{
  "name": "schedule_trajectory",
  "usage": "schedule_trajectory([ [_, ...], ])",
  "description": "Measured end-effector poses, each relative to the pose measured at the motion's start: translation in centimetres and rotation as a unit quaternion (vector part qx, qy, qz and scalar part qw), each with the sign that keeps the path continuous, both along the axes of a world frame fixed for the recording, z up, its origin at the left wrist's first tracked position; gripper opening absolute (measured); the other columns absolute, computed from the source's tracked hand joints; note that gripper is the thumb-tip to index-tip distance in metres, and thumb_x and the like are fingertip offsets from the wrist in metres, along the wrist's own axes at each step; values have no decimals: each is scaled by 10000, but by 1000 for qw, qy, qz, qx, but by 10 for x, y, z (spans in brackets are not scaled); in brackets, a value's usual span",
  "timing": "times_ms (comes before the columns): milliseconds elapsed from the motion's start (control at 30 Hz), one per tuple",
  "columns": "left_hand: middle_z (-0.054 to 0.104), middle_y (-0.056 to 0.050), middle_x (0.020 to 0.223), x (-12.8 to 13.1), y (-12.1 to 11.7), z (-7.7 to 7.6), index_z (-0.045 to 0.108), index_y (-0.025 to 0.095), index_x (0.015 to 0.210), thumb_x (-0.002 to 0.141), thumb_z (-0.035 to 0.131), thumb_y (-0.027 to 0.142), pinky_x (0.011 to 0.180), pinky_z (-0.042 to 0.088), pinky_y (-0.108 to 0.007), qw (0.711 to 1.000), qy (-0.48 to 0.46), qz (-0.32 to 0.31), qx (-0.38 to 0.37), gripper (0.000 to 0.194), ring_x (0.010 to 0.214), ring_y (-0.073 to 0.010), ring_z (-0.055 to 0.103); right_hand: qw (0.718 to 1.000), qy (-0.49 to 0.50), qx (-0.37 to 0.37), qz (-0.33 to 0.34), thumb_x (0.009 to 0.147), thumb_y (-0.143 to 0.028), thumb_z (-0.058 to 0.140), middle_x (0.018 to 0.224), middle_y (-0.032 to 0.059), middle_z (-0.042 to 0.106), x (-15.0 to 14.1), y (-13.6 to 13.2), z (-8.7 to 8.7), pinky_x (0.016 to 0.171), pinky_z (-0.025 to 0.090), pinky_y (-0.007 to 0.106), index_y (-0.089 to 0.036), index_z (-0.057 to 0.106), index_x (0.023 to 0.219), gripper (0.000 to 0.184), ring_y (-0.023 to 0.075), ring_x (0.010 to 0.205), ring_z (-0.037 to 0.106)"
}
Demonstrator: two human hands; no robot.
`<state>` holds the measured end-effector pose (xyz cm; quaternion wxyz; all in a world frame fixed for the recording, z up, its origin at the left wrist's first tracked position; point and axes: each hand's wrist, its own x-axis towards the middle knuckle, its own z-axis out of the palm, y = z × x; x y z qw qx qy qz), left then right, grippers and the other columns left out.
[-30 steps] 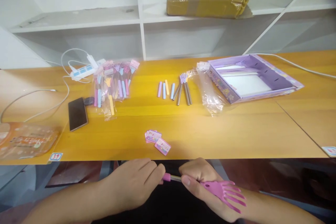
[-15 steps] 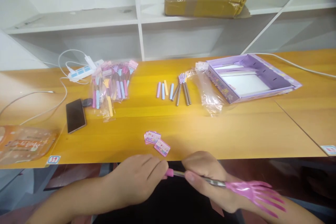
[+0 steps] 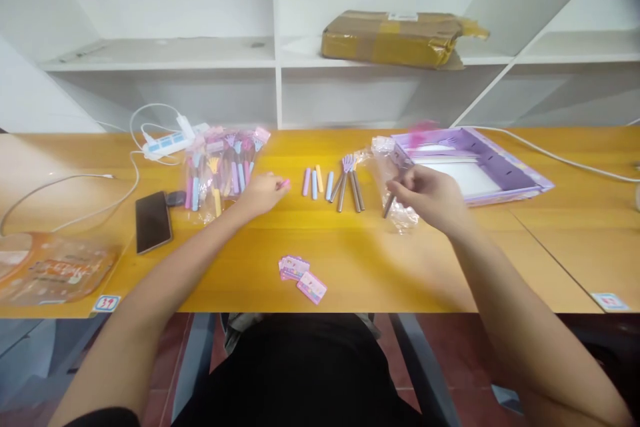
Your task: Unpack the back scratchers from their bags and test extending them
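Note:
My left hand [image 3: 263,195] is closed on a pink handle sleeve [image 3: 284,184], mostly hidden in the fingers, just right of bagged back scratchers [image 3: 237,160]. Over the clear plastic bag [image 3: 400,213], my right hand [image 3: 433,195] grips the metal rod of a back scratcher [image 3: 389,205]. Its pink hand-shaped head is smeared by motion above the fist. Between the hands lie loose purple, blue and yellow handle sleeves [image 3: 314,183]. Beside them are several metal rods [image 3: 357,190], with purple and yellow hand-shaped heads at the top.
A purple box tray [image 3: 520,195] stands at the right with a purple scratcher inside. Small pink cards [image 3: 311,288] lie near the front edge. Leftward are a phone [image 3: 153,221], a power strip [image 3: 165,143] and an orange plastic package [image 3: 60,270]. A taped carton [image 3: 390,43] rests on the shelf.
The pink sleeve and the metal rod have come apart. Both hands have risen from the lap to over the table, left hand to the left, right hand to the right.

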<state>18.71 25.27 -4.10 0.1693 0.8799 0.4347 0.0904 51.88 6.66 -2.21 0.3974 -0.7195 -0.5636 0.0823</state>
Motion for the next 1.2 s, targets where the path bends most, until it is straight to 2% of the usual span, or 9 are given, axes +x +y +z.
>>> schedule_trajectory([
  [100, 667, -35, 644, 34, 25, -8, 681, 220, 900, 1087, 554, 402, 765, 479, -323, 999, -5, 35, -24, 289, 804, -248, 706, 985, -146, -80, -39, 951, -393, 680, 736, 38, 700, -7, 50, -17, 669, 466, 299, -238, 536, 782, 271, 183, 667, 622],
  [200, 719, -40, 656, 65, 31, -18, 688, 183, 1134, 1092, 585, 417, 798, 502, -314, 997, -11, 68, -47, 259, 846, -255, 759, 956, -248, -154, -41, 1003, -286, 593, 870, 107, 768, -20, 79, -30, 742, 496, 310, -199, 630, 879, 155, 219, 783, 687],
  [333, 807, -135, 862, 91, 26, -31, 628, 110, 1303, 1134, 516, 502, 865, 538, -346, 993, -15, 109, -53, 441, 914, -283, 805, 934, -294, -203, -25, 1073, -273, 512, 970, 197, 792, -39, 93, -42, 827, 519, 358, -127, 710, 1076, 247, 289, 882, 747],
  [433, 827, -191, 1017, 91, 24, -36, 621, 98, 1338, 1145, 474, 504, 910, 551, -364, 993, -13, 112, -46, 473, 1055, -310, 806, 918, -319, -236, -23, 1110, -269, 460, 1052, 247, 789, -47, 95, -47, 879, 540, 399, -83, 688, 1252, 327, 343, 969, 785],
  [567, 793, -227, 1284, 72, 26, -36, 625, 115, 1384, 1114, 536, 471, 972, 555, -371, 994, -1, 103, -29, 454, 1214, -325, 765, 905, -335, -262, -20, 1146, -325, 384, 1081, 266, 789, -47, 94, -46, 908, 552, 432, -70, 684, 1304, 424, 378, 1034, 794],
  [767, 816, -136, 1202, 24, 41, -19, 692, 182, 1340, 1064, 541, 283, 1026, 558, -378, 995, 16, 101, 16, 331, 1182, -301, 758, 897, -345, -277, -1, 1145, -380, 380, 1058, 222, 806, -41, 82, -40, 938, 523, 452, -104, 707, 1282, 450, 355, 976, 790],
  [900, 767, -159, 1286, -17, 53, -1, 762, 185, 1216, 1027, 547, 249, 1143, 510, -451, 991, 29, 113, 66, 293, 1246, -346, 701, 897, -348, -272, 2, 1139, -396, 390, 1053, 203, 806, -42, 63, -34, 866, 492, 397, -123, 708, 1237, 431, 338, 974, 776],
  [1067, 607, -288, 1505, -52, 64, -1, 691, 99, 1376, 1062, 517, 394, 1234, 367, -646, 965, 81, 176, 175, 464, 1472, -508, 488, 913, -322, -249, -9, 1119, -430, 427, 958, 136, 789, -46, 26, -27, 670, 362, 324, -190, 693, 1024, 370, 271, 820, 726],
  [1200, 616, -340, 1463, -58, 73, -10, 479, 41, 1592, 1055, 554, 477, 1184, 416, -624, 952, 111, 211, 193, 695, 1417, -506, 553, 939, -289, -187, -3, 1069, -406, 494, 809, 91, 726, -47, -4, -33, 637, 298, 319, -220, 613, 856, 307, 233, 708, 649],
])
